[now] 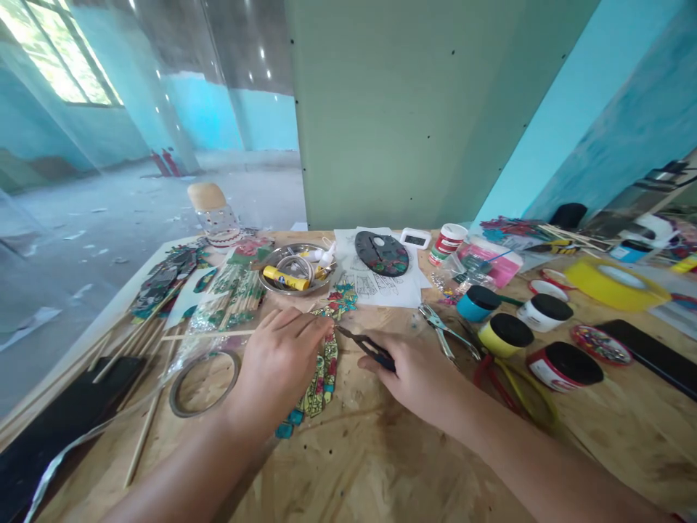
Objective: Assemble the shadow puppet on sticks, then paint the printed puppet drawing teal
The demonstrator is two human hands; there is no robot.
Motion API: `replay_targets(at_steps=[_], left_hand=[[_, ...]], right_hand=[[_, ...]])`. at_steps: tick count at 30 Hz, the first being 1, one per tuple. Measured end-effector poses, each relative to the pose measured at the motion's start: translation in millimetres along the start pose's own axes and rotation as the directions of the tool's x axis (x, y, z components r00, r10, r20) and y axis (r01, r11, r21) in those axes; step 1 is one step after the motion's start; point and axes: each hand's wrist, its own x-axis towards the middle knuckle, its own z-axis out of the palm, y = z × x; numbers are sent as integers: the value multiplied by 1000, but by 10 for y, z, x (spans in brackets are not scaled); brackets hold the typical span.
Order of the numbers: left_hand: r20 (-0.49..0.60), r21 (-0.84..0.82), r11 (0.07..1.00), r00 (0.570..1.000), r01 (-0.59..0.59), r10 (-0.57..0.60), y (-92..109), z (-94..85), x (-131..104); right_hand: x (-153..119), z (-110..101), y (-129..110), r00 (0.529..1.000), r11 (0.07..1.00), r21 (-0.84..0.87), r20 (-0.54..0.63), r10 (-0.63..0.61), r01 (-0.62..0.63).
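My left hand [283,359] is closed on a painted cutout figure [316,385] in yellow, red and blue. Parts of the figure hang below my fingers, and its blue-and-red top [343,296] shows beyond them. A thin wooden stick [210,335] runs out to the left from under this hand. In my right hand [419,367] is a dark pair of pliers [364,341], gripped by the handles. The plier tips point left, close to my left fingertips. Whether the jaws touch the figure cannot be made out.
A metal dish [272,283] holds a yellow glue stick [284,277] and a coiled cord. Left lie a tape roll [175,396], sticks and painted cutouts [168,280]. To the right are metal hole-punch pliers [435,323], several paint jars [506,334] and yellow tape [582,280].
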Motion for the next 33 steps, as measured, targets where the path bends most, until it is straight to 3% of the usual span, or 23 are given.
replay_targets(at_steps=[4,7,10,12,18,33], left_hand=[[18,70,997,1000,-16,15,7,4,-2],[-1,5,996,996,84,-84,7,-5,20],[58,-76,983,985,169,-165,5,-33,47],[96,-107,975,978,192,-183,9,-57,62],[130,-157,968,976,195,-175,42,-93,82],[81,-197,972,990,128,-114,22,-74,64]], right_hand=[[6,-56,-41,985,980,189,167,38,-70],[40,-22,36,999,981,190,11,-40,38],[71,25,130,973,992,-31,-195,-127,124],[79,28,170,956,974,-194,-245,-161,114],[68,-4,196,940,921,-372,-260,-220,113],[49,17,170,944,949,-276,-246,-222,151]])
